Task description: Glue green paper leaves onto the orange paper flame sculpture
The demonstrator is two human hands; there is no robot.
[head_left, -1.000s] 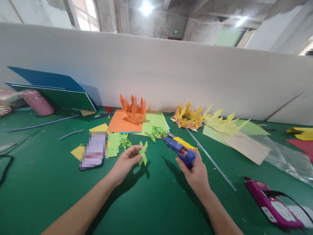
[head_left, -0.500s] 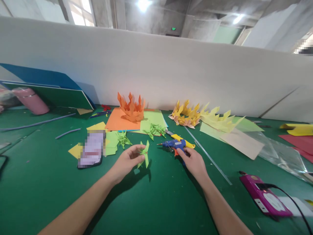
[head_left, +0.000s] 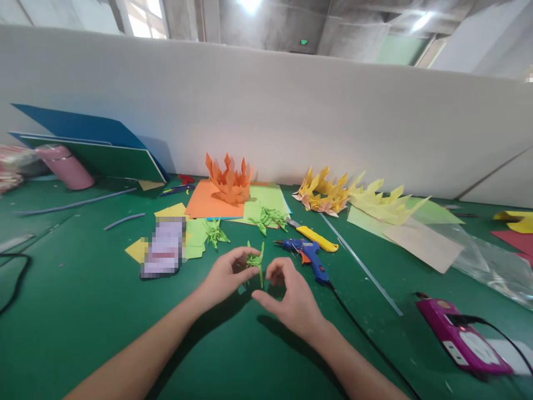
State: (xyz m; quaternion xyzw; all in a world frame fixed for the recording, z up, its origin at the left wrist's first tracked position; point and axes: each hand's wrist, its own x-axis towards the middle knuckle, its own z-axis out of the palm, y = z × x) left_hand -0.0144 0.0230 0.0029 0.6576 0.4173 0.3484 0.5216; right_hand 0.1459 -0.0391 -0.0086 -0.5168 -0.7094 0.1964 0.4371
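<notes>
My left hand (head_left: 227,275) pinches a small green folded paper piece (head_left: 255,261) above the green table (head_left: 83,311). My right hand (head_left: 287,297) is just right of the piece, fingers curled loosely with nothing in them, fingertips close to the paper. A blue glue gun (head_left: 308,254) lies on the table just beyond my right hand, its black cord (head_left: 366,339) running back toward me. More green folded pieces (head_left: 216,233) (head_left: 268,218) lie further back.
An orange paper crown (head_left: 229,182) sits on orange and green sheets. Yellow folded crowns (head_left: 333,194) stand to the right. A yellow utility knife (head_left: 316,239), a blurred phone (head_left: 164,253), a purple device (head_left: 462,339), a pink bottle (head_left: 69,172) and a white partition wall are nearby.
My right hand set the glue gun down on the table, let go and came left to the green piece. My left hand kept holding the piece.
</notes>
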